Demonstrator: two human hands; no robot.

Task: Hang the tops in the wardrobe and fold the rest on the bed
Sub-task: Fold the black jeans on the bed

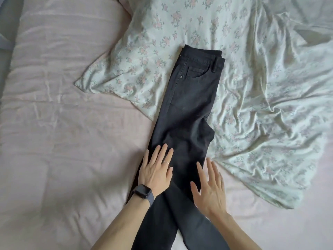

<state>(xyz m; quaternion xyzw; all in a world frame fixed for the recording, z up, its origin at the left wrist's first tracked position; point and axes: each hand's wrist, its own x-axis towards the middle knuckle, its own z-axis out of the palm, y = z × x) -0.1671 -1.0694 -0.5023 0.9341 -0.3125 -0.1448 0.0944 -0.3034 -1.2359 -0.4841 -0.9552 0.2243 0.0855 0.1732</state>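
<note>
The black jeans (pixel 189 105) lie on the bed (pixel 63 123), folded lengthwise, running from the waistband at upper centre of the frame down to the legs at the bottom edge, where the two legs part. Their upper half rests on a floral cover (pixel 261 87) that is crumpled across the upper right. The left hand (pixel 155 173) lies flat on the left side of the jeans at lower centre, fingers straight and slightly fanned, pointing up the frame, with a watch (pixel 142 191) on the wrist. The right hand (pixel 210 192) is over the jeans' right edge, fingers spread and straight; whether it presses down is unclear. Both forearms come in from the bottom edge.
</note>
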